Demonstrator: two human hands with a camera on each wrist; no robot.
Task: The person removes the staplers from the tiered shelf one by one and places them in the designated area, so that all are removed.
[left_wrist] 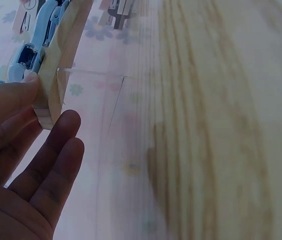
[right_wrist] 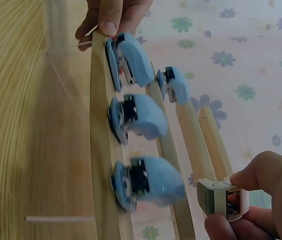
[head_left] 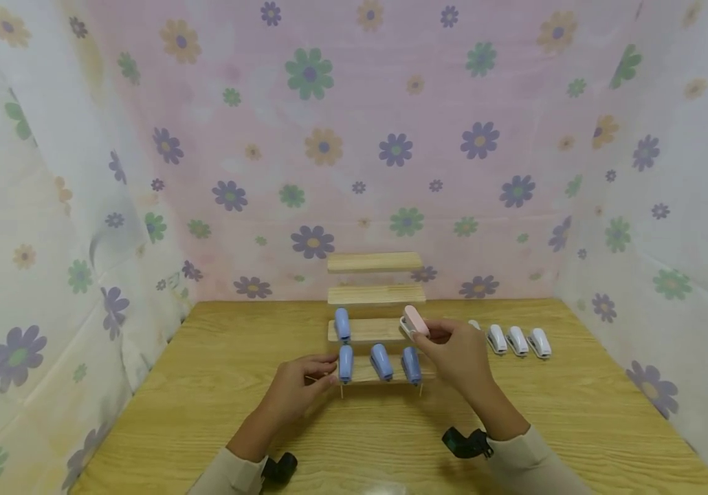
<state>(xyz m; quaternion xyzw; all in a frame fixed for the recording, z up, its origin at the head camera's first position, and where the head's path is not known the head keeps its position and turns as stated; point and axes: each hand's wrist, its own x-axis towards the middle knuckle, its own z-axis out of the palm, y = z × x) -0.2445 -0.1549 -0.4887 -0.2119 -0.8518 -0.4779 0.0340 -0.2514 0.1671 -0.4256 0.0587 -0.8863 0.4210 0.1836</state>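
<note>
A tiered wooden rack (head_left: 369, 331) stands on the table. Its lowest step carries three blue mini staplers, one at the left end (head_left: 346, 363), one in the middle (head_left: 381, 361) and one at the right (head_left: 411, 364). Another blue stapler (head_left: 341, 324) sits at the left of the second step. My left hand (head_left: 295, 387) grips the lowest step's left end, thumb on top and fingers beneath. Between thumb and fingers, my right hand (head_left: 460, 354) pinches a pink-and-white mini stapler (head_left: 414, 322) at the second step's right end; whether it touches the wood I cannot tell.
White staplers stand in a row right of the rack, among them one at the end (head_left: 539, 342); my right hand partly hides the nearest. Two higher steps, the top one (head_left: 374, 262) included, rise behind. Flowered cloth (head_left: 354, 137) surrounds the wooden table (head_left: 236, 330).
</note>
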